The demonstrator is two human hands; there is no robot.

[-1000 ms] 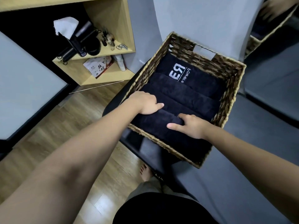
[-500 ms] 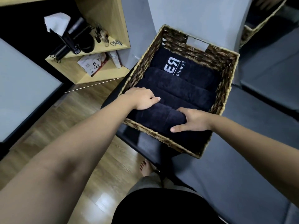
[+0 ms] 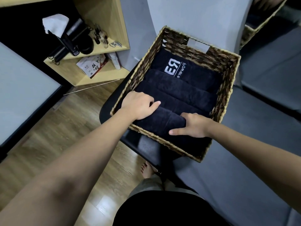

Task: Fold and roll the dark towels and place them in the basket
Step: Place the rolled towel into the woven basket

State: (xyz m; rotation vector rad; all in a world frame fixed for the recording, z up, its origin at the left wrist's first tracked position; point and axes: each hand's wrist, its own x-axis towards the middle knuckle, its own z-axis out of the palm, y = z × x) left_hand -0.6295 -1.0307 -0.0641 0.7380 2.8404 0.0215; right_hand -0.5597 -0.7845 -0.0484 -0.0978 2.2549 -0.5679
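A brown wicker basket (image 3: 226,88) stands on a grey cushioned seat (image 3: 244,168). Several rolled dark towels lie side by side in it; the far one (image 3: 192,74) shows a white logo. The nearest roll (image 3: 159,121) lies against the basket's front wall. My left hand (image 3: 138,103) rests on that roll's left end, fingers curled over its far side. My right hand (image 3: 193,126) grips the roll's right end, thumb along the front and fingers tucked behind it.
A wooden shelf unit (image 3: 101,51) at the upper left holds a tissue box, dark items, a packet and a bottle. Wood flooring (image 3: 65,128) lies to the left. A second wicker basket (image 3: 254,28) shows at the upper right. My bare foot (image 3: 146,170) is below.
My right hand has turned from lying flat on the nearest roll to gripping its right end. My left hand has stayed on the left end. The view has shifted slightly.
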